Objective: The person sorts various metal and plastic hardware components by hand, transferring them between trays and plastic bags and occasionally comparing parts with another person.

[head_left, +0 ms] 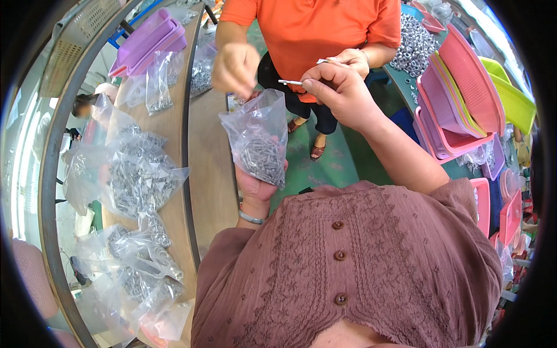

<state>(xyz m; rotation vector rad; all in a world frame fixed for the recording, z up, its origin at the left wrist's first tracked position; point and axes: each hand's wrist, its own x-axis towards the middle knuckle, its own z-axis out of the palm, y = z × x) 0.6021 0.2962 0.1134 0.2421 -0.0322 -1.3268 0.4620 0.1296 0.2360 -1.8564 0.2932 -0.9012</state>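
Over green floor (336, 165), the right grip (339, 95) pinches a slim silver metal rod (291, 83) pointing left, up-right of the clear plastic bag (260, 148) the left grip (253, 187) cups.

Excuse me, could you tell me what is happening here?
The person's left hand supports a clear plastic bag of grey metal rods, while the right hand pinches a slim silvery rod. A co-worker in an orange shirt has one blurred hand near the bag. Filled clear plastic bags lie on a brown table.
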